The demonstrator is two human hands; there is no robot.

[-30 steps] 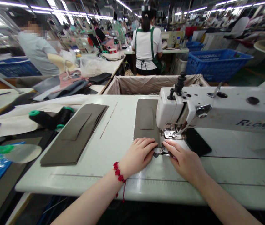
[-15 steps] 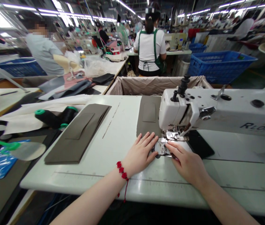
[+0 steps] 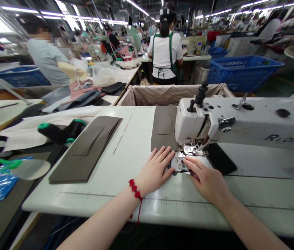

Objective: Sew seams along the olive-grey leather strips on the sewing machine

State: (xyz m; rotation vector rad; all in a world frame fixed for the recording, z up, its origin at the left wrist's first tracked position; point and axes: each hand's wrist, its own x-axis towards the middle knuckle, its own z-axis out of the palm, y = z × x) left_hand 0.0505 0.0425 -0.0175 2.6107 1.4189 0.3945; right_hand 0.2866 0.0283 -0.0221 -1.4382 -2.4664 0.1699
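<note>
My left hand point(image 3: 156, 170) lies flat on the machine table with fingers spread. Its fingertips touch the near edge of a grey-brown panel point(image 3: 158, 142), which bears a smaller rectangular patch point(image 3: 164, 124) and runs partly behind the head of a white sewing machine point(image 3: 190, 118). At the metal needle plate point(image 3: 178, 163), just in front of the presser foot point(image 3: 193, 150), is my right hand point(image 3: 209, 182). Its fingers are bent and held together; what they may hold underneath is hidden. A stack of similar grey-brown panels point(image 3: 71, 168) lies to the left, with a patch on top.
Black thread cones point(image 3: 51, 132) lie left of the stack. A dark flat object point(image 3: 222, 161) is under the machine arm. Behind the table stands a cloth-lined bin point(image 3: 152, 95); beyond it sit a person point(image 3: 165, 52) and a blue crate point(image 3: 243, 73).
Both hands and the panel stay almost where they were. The whole view has shifted very slightly.
</note>
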